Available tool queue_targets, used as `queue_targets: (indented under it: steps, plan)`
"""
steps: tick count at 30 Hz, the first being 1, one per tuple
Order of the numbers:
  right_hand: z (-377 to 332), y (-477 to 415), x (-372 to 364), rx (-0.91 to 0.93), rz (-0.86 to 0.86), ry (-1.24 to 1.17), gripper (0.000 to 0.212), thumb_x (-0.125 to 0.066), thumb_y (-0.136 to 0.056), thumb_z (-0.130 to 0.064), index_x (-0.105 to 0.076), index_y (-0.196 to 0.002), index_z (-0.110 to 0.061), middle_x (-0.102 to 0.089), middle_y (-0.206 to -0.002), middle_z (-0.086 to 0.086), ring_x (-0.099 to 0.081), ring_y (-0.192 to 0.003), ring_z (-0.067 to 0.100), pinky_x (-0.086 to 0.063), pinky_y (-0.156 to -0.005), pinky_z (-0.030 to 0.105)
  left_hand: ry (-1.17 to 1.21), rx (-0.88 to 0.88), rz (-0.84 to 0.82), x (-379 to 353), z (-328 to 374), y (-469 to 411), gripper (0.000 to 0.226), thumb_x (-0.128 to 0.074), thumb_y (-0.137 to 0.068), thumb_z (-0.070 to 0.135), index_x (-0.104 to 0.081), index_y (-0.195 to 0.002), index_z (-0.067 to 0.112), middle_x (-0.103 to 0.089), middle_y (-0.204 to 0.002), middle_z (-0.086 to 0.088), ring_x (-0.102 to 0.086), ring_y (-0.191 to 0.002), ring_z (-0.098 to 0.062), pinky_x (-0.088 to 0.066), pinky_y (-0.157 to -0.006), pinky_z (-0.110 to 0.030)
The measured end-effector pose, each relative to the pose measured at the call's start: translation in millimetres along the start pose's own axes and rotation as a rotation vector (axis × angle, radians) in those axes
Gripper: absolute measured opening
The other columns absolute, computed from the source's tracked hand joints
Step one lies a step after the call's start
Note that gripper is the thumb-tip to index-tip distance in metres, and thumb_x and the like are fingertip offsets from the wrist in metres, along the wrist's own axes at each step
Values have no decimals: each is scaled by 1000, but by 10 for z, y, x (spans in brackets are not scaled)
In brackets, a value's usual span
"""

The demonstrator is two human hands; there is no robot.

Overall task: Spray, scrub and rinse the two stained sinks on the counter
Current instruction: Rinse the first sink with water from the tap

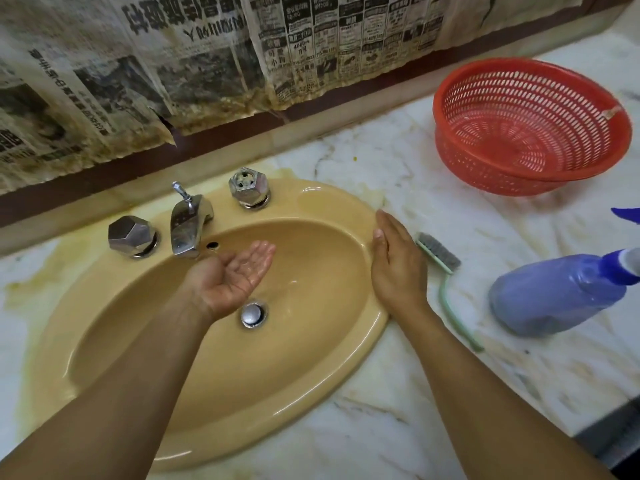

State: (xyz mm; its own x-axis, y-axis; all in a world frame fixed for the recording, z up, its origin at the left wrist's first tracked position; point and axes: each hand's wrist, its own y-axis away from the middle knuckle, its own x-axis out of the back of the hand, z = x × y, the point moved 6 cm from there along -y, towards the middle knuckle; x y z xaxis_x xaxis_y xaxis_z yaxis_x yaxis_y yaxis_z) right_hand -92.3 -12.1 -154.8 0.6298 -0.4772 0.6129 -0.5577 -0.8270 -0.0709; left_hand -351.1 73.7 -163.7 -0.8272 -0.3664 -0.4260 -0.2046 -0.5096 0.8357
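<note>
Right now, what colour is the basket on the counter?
The basket is red-orange plastic with small holes all over, seen best in the head view.

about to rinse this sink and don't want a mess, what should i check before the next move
1. left hand cupped, palm up, below the faucet: ok
2. water flowing: cannot tell
3. right hand free, resting on the rim of the sink: ok
4. brush on the counter beside the sink: ok
5. spray bottle upright: not ok, it lies on its side
6. drain stopper open: cannot tell
</note>
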Motion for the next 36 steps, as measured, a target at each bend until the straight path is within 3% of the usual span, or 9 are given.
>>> queue_targets:
  steps: [5,9,11,15,19,21,26,31,36]
  plan:
    - [-22,-49,-76,68,-37,135,50,-43,-106,-19,-41,-154,-7,-41,-160,9,-36,-148,22,-16,-115,16,-264,13,-161,-859,-170,108,48,-26,-113,16,-50,-131,-21,-58,-134,-37,-56,-128,-49,-47,-103,-53]
    - [-102,-108,-191,158,-184,333,69,-40,-106,-44,-23,-160,-6,-24,-167,13,-22,-154,28,-17,-125,35,-278,12,-260,-1221,-243,199,47,-26,-113,20,-51,-127,-18,-53,-140,-37,-50,-136,-48,-44,-107,-51]
    - [-190,-218,-327,215,-296,549,83,-39,-103,-56,-9,-163,-8,-11,-169,18,-10,-156,32,-11,-127,43,-250,-3,-203,-983,-231,189,45,-26,-113,21,-51,-127,-15,-52,-142,-36,-49,-137,-46,-43,-108,-49]
    - [-579,-581,-712,497,-465,752,85,-46,-103,-47,4,-163,-12,8,-170,16,7,-157,30,-2,-128,45,-103,-33,-37,-112,-118,181,38,-31,-110,12,-56,-124,-13,-63,-129,-31,-54,-134,-42,-44,-110,-47]
    - [-489,-545,-678,519,-444,741,79,-43,-105,-33,6,-163,-11,17,-170,7,15,-157,20,0,-128,41,56,-127,81,441,299,102,36,-34,-109,12,-57,-132,-1,-74,-111,-20,-69,-112,-36,-55,-84,-46]
    - [-234,-260,-401,397,-350,640,77,-42,-102,-21,4,-163,-10,18,-170,6,15,-157,20,2,-128,38,42,-129,88,438,393,57,37,-33,-110,16,-58,-131,0,-74,-111,-17,-70,-109,-32,-55,-84,-44]
    - [2,92,-171,182,-329,585,73,-40,-107,-30,1,-163,-10,20,-169,8,16,-156,28,2,-128,41,-16,-93,8,217,334,36,33,-37,-106,10,-63,-121,-4,-75,-114,-18,-74,-104,-34,-57,-92,-40]
    - [-482,-598,-594,390,-448,713,96,-50,-101,-52,9,-162,-9,13,-170,9,6,-158,24,-5,-128,40,-6,-93,-9,149,262,85,32,-40,-98,1,-63,-118,-9,-74,-113,-21,-69,-111,-36,-54,-98,-42]
    - [-354,-394,-406,273,-313,587,95,-60,-98,-48,-4,-163,-7,-11,-170,11,-14,-156,25,-16,-125,37,41,-72,-34,49,176,122,43,-49,-82,-8,-62,-122,-10,-72,-120,-23,-71,-108,-39,-57,-91,-46]
